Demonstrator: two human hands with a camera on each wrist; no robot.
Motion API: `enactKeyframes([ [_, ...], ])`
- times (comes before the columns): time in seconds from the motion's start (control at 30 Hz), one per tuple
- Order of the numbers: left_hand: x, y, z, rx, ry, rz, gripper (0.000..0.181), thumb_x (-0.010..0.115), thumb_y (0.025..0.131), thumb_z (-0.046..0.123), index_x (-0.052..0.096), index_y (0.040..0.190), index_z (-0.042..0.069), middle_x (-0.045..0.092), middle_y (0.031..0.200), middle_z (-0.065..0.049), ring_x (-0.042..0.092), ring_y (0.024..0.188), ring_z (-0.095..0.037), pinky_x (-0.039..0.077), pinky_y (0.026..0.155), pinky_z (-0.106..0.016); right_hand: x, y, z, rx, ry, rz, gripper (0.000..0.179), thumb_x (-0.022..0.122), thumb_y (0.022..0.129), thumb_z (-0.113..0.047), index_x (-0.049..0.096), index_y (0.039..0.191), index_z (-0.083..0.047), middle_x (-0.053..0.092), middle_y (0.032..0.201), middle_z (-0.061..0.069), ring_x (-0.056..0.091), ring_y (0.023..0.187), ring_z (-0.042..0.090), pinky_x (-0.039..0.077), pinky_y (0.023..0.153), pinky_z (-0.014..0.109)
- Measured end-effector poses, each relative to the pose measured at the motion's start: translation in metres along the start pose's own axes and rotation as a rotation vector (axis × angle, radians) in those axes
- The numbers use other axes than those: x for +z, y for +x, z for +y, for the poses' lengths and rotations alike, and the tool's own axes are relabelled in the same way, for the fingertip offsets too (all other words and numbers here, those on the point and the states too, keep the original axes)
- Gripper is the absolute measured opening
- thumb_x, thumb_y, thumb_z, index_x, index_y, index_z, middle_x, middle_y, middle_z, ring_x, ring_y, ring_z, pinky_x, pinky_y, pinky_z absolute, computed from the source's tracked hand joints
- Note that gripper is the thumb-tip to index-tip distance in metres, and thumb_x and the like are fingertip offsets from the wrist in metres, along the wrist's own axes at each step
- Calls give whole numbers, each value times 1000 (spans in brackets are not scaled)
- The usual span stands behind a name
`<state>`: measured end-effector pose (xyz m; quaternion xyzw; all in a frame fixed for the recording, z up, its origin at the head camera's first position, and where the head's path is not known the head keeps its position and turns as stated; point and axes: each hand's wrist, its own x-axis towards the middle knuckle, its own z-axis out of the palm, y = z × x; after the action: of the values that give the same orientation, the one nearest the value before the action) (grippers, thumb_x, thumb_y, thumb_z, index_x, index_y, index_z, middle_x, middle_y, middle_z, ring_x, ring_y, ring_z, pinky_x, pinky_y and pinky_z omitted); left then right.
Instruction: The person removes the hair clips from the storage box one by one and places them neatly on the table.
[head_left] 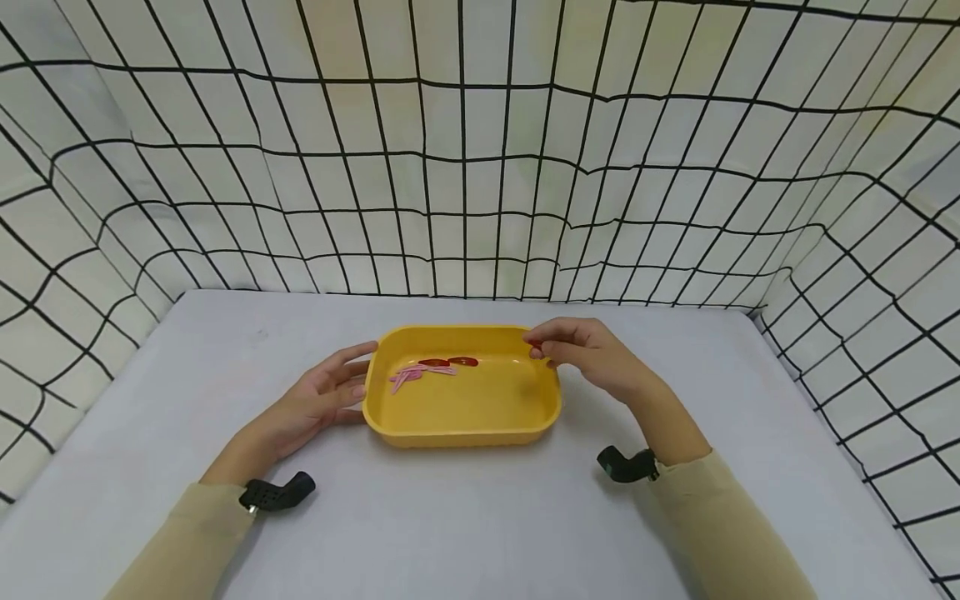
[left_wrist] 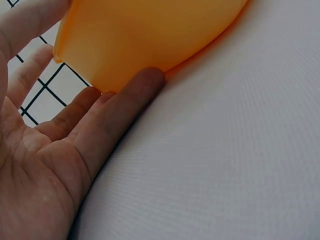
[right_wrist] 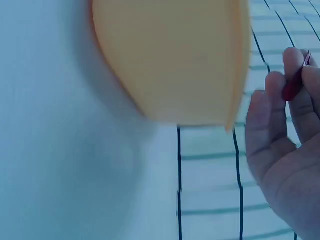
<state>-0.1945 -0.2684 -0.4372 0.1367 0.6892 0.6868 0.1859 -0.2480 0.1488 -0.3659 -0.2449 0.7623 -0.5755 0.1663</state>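
Observation:
A yellow plastic tray [head_left: 465,417] sits on the table in the head view. My left hand [head_left: 318,400] lies against its left end, fingers extended; in the left wrist view the fingertips [left_wrist: 150,80] touch the tray's outer wall. Over the right rim my right hand [head_left: 592,354] pinches a small red hair clip [head_left: 534,343]. The right wrist view shows this glossy clip [right_wrist: 294,89], with a thin silvery tip, between thumb and fingers. Inside the tray, toward the back left, lie two similar red clips [head_left: 463,362] and a loose bunch of thin pink strips [head_left: 408,377].
A white cloth [head_left: 480,517] covers the table. Black wire grid [head_left: 465,212] over white sheeting rises behind it and on both sides. Each wrist wears a black camera mount, left [head_left: 277,492] and right [head_left: 626,465], just past the beige sleeves [head_left: 183,533].

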Motion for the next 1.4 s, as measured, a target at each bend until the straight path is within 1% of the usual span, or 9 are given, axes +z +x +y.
enactKeyframes([
  [0.13, 0, 2, -1, -2, -1, -1, 61, 53, 103, 11, 28, 157, 22, 27, 158, -21, 58, 124, -21, 56, 93, -43, -16, -10, 11, 28, 27, 96, 29, 60, 101, -15, 61, 122, 4, 69, 114, 15, 62, 113, 39, 55, 96, 35],
  [0.2, 1, 1, -1, -3, -4, -3, 61, 53, 103, 10, 28, 157, 21, 26, 158, -22, 59, 124, -21, 57, 93, -43, -22, -14, 16, 34, 43, 115, 30, 61, 100, -16, 59, 122, 5, 68, 114, 17, 64, 110, 38, 55, 97, 37],
  [0.47, 2, -1, 1, -5, 2, 10, 60, 52, 103, 10, 27, 157, 22, 27, 158, -21, 60, 122, -20, 57, 93, -41, -40, -18, 17, 69, -39, 190, 35, 63, 98, -14, 55, 133, -13, 62, 115, 19, 71, 96, 37, 58, 88, 31],
  [0.63, 2, 0, 3, -5, 9, 9, 60, 52, 104, 11, 27, 157, 22, 26, 158, -22, 60, 122, -20, 57, 93, -40, -46, -21, 16, 98, -97, 193, 36, 62, 98, -12, 57, 133, -11, 57, 110, 19, 72, 96, 32, 58, 89, 33],
  [0.8, 3, 1, 2, -2, 3, 5, 61, 52, 103, 11, 27, 158, 22, 27, 158, -23, 59, 123, -20, 57, 93, -41, -53, -24, 22, 102, -111, 206, 30, 63, 98, -12, 62, 127, -6, 56, 110, 19, 70, 101, 39, 58, 91, 41],
  [0.9, 3, 0, 2, -6, -3, 4, 61, 52, 104, 10, 27, 158, 22, 27, 157, -22, 60, 123, -21, 57, 92, -42, -57, -25, 26, 91, -127, 231, 27, 61, 98, -9, 63, 125, -3, 58, 111, 21, 69, 100, 37, 59, 88, 33],
  [1.03, 2, 0, 1, -9, 6, 10, 61, 52, 104, 11, 27, 158, 22, 26, 158, -21, 60, 122, -19, 57, 92, -42, -64, -26, 30, 89, -141, 279, 26, 58, 98, -6, 62, 123, 0, 60, 111, 23, 68, 95, 25, 58, 85, 24],
  [1.17, 1, 1, 0, -10, 15, 16, 60, 52, 104, 11, 27, 157, 23, 27, 158, -21, 60, 122, -19, 57, 92, -42, -70, -29, 32, 109, -149, 314, 27, 56, 99, -7, 60, 125, 1, 57, 114, 24, 67, 93, 18, 58, 85, 24],
  [1.4, 3, 1, 2, -10, 10, 13, 61, 52, 104, 10, 27, 158, 23, 27, 158, -22, 61, 121, -19, 57, 92, -41, -81, -36, 35, 146, -152, 338, 29, 55, 99, -7, 59, 127, -1, 55, 114, 20, 64, 92, 19, 58, 85, 24],
])
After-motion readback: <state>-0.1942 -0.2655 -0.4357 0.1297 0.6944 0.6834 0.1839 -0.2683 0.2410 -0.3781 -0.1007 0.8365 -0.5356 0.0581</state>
